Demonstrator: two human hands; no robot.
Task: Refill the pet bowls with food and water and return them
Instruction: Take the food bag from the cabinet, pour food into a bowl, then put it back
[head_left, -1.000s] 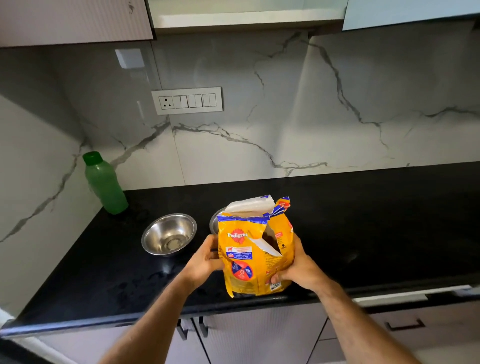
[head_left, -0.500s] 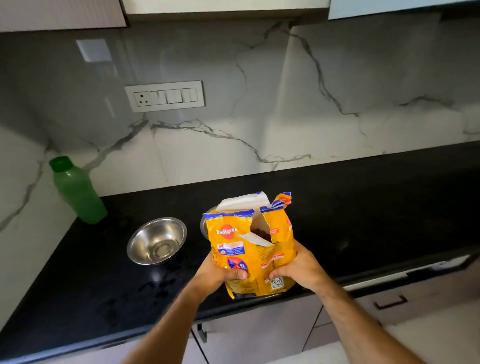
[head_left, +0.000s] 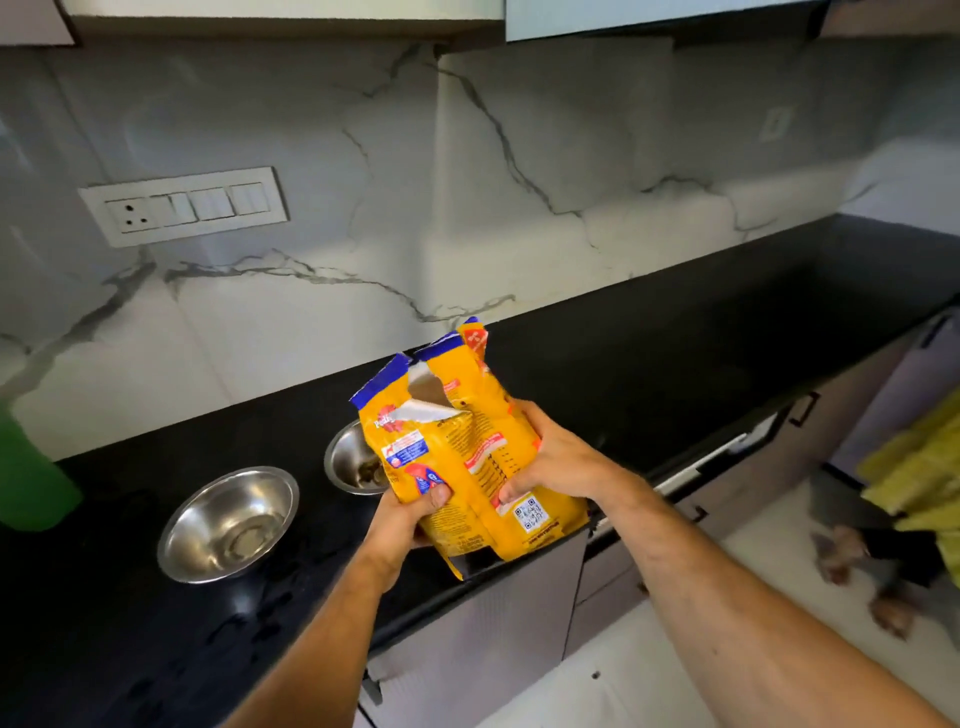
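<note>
Left hand (head_left: 410, 519): I grip the lower left of the food bag, my fingers (head_left: 435, 494) curled round its front
Right hand (head_left: 558, 460): I hold the bag's right side, fingers curled onto the printed face and pressing it
Food bag (head_left: 467, 457): yellow with a blue top edge, torn open at the top, tilted left, held over the front edge of the worktop, its bottom lifted clear
Near bowl (head_left: 228, 522): steel, upright on the black worktop (head_left: 675, 364), left of the bag, nothing in it
Far bowl (head_left: 353, 460): steel, partly hidden behind the bag, some brown kibble visible inside
Green bottle (head_left: 26, 478): at the left edge on the worktop, against the marble wall
Switch panel (head_left: 184, 205): white, on the wall above the bowls
Floor at right: a small animal, blurred, beside something yellow
</note>
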